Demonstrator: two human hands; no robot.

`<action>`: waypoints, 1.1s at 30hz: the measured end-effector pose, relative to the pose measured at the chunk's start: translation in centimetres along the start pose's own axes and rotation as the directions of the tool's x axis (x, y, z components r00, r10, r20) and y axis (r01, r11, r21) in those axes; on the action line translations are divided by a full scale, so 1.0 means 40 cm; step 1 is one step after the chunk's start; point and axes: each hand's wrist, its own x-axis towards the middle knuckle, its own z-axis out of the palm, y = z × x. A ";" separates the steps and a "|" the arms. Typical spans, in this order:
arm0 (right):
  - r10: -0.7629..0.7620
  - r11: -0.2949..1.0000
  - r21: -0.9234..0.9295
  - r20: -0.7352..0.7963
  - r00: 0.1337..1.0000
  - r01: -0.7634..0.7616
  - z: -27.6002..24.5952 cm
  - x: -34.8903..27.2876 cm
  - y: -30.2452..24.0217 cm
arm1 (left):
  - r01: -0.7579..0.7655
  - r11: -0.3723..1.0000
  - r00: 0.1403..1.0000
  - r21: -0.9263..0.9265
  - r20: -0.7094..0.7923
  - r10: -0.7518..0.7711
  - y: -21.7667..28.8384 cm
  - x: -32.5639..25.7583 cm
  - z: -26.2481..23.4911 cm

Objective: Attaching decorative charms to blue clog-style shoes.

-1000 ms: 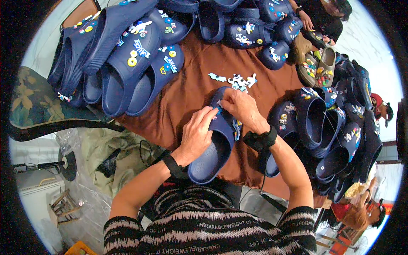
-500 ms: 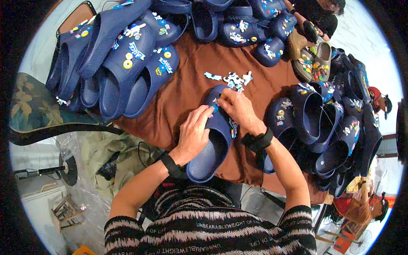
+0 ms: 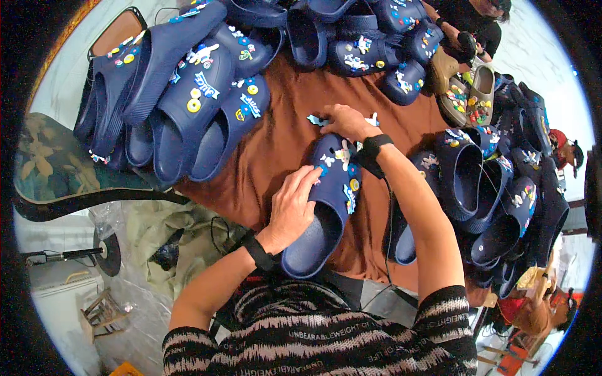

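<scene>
A navy clog [image 3: 316,235] lies on the brown cloth in front of me, toe pointing away. Its upper carries several colourful charms, with a white one [image 3: 342,154] near the toe and a blue one [image 3: 349,199] on the right side. My left hand [image 3: 293,203] is closed on the left side of the clog's upper, fingertips pressed by a small blue charm. Beyond the toe, my right hand [image 3: 348,121] bends its fingers down over the loose charms [image 3: 316,120] and covers most of them. Whatever is between its fingertips is hidden.
Decorated navy clogs are piled at the left [image 3: 194,113], along the back [image 3: 367,53] and at the right [image 3: 461,175]. Tan clogs [image 3: 480,94] stand at the back right, near another person's hand [image 3: 453,37]. A dark-rimmed chair [image 3: 75,163] adjoins the table's left side.
My right hand has left the clog's toe and moved away from me onto the loose charms. A white charm now shows on the toe. My left hand stays on the clog.
</scene>
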 end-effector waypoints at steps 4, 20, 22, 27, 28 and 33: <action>-0.009 0.993 -0.117 -0.054 0.998 0.002 0.013 0.021 0.022 | 0.000 1.000 1.000 -0.013 0.004 0.000 -0.005 -0.001 0.001; 0.023 0.999 -0.047 0.118 0.993 -0.018 -0.037 0.009 -0.023 | -0.011 1.000 1.000 0.020 -0.017 0.011 -0.007 -0.001 0.003; 0.023 0.994 -0.112 0.132 0.991 -0.008 -0.021 0.032 -0.004 | -0.008 1.000 1.000 0.017 -0.013 0.008 -0.002 -0.001 0.003; -0.037 0.989 -0.143 0.078 0.996 0.048 0.013 0.047 0.072 | -0.021 1.000 1.000 0.003 -0.001 0.021 0.004 0.007 0.010; -0.047 0.989 -0.138 0.087 0.995 0.058 0.003 0.041 0.044 | -0.014 1.000 1.000 -0.006 -0.004 0.014 0.000 0.003 0.005; 0.095 0.972 -0.226 0.097 0.991 -0.071 -0.018 -0.026 0.054 | -0.017 1.000 1.000 -0.003 -0.009 0.017 -0.004 0.003 -0.001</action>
